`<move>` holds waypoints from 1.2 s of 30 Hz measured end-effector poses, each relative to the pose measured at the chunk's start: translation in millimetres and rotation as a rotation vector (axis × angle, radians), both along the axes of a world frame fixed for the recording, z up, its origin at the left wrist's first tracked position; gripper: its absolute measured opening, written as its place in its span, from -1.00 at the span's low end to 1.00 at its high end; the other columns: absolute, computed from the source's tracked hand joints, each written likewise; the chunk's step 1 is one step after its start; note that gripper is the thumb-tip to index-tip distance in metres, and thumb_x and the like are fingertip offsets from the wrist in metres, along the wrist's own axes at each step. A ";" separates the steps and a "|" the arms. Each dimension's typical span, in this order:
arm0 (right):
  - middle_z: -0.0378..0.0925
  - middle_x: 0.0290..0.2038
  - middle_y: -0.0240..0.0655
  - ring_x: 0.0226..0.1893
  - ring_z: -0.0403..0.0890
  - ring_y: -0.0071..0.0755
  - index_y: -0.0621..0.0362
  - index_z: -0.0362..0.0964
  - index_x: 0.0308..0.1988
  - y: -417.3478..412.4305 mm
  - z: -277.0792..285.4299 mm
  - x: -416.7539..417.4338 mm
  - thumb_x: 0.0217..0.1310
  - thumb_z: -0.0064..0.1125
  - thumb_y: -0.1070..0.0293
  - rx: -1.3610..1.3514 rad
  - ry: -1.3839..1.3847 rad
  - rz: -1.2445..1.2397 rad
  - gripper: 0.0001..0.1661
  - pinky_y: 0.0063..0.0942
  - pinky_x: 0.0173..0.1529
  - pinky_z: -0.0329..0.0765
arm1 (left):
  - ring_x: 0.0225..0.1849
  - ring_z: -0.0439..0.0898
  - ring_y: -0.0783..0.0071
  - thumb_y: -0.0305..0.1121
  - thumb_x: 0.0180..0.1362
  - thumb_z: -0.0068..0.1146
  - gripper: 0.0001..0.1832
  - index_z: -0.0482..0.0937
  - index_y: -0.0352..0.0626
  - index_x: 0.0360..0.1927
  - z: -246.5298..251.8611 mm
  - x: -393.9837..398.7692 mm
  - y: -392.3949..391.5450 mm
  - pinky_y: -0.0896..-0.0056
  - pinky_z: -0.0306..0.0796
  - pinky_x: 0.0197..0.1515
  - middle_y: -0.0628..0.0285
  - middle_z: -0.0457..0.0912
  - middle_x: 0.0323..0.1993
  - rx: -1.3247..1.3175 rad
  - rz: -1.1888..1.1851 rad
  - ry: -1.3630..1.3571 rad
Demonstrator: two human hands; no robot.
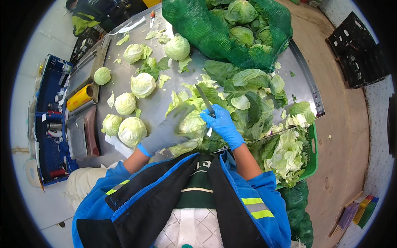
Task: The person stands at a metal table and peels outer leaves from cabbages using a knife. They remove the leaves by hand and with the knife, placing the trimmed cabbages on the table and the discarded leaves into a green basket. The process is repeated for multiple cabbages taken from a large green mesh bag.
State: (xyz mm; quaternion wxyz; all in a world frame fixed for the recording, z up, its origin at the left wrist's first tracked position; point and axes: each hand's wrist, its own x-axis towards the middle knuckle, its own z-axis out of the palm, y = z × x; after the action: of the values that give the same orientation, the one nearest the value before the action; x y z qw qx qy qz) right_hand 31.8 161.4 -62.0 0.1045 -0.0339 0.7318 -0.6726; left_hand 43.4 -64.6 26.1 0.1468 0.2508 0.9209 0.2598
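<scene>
My right hand, in a blue disposable glove, grips a knife whose blade points up and left over the leaves. My left hand, in a grey glove, is blurred by motion; its fingers are spread over the left side of a cabbage head before me. Whether it touches the head cannot be told. Several pale trimmed cabbages stand on the metal table to the left. Loose green outer leaves lie heaped right of my hands.
A green net sack of cabbages lies at the table's far side. A green crate of leaves stands at the near right. A cling film roll and blue crates are on the left. A red-handled knife lies far back; a person is beyond.
</scene>
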 end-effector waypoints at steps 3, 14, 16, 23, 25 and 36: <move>0.55 -0.42 -0.33 -0.60 0.50 -0.54 0.23 0.47 -0.26 3.5 -25.3 -11.6 0.12 0.39 0.22 0.024 -0.083 -0.197 -0.66 -0.53 -0.46 0.49 | 0.48 0.06 0.02 -0.11 -0.14 0.47 0.10 0.08 0.00 0.48 -1.4 3.7 7.8 0.11 0.04 0.46 -0.06 0.18 0.40 -0.021 0.014 -0.076; 0.58 -0.03 -0.09 -0.06 0.60 -0.32 0.09 0.38 0.24 -7.6 0.4 -10.2 -0.01 0.47 0.04 -0.033 -0.018 0.107 -0.15 -0.36 0.06 0.51 | 0.46 0.12 0.26 -0.24 -0.18 0.51 0.18 -0.01 -0.15 0.49 -21.2 -23.0 -38.9 0.27 -0.02 0.48 0.08 0.12 0.44 0.446 0.092 -0.366; 0.61 -0.18 -0.29 -0.28 0.57 -0.50 0.12 0.42 0.21 -2.7 -6.0 -18.5 0.02 0.46 0.09 -0.108 -0.231 0.105 -0.23 -0.48 -0.13 0.54 | 0.47 0.07 0.29 -0.25 -0.14 0.50 0.17 -0.02 -0.15 0.50 -22.9 -24.7 -51.8 0.28 -0.06 0.49 0.09 0.08 0.46 0.448 0.056 -0.408; 0.57 -0.29 -0.36 -0.39 0.52 -0.50 0.15 0.38 0.24 -13.1 -17.2 -12.8 0.03 0.45 0.07 -0.017 -0.182 0.014 -0.18 -0.44 -0.27 0.53 | 0.44 0.18 0.26 -0.20 -0.02 0.44 0.01 0.10 -0.12 0.46 -22.9 -18.6 -47.2 0.23 0.08 0.45 0.11 0.22 0.41 0.545 0.180 -0.561; 0.58 -0.12 -0.11 -0.19 0.60 -0.31 0.25 0.37 0.20 6.8 -10.2 -17.5 0.03 0.46 0.10 0.234 0.007 -0.141 -0.19 -0.36 -0.07 0.55 | 0.40 0.26 0.22 -0.14 0.06 0.39 -0.08 0.15 -0.09 0.44 -39.8 -13.8 -65.8 0.17 0.17 0.42 0.11 0.29 0.37 0.907 0.374 -0.784; 0.54 0.00 -0.21 -0.06 0.60 -0.22 0.00 0.47 0.17 -26.3 54.9 11.8 0.30 0.19 0.12 0.065 0.518 -0.010 -0.51 -0.34 0.01 0.53 | 0.40 0.24 -0.01 0.26 0.25 -0.06 -0.20 0.18 0.04 0.43 -33.0 21.0 -15.0 -0.30 0.18 0.36 0.11 0.19 0.44 1.897 0.553 -1.319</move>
State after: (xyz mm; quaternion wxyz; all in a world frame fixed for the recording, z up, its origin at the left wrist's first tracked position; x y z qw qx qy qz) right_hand 43.5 135.2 -7.1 -0.0887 -0.1979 0.7556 -0.6180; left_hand 64.4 -79.6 -6.9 0.2873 -0.1303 0.1304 0.9399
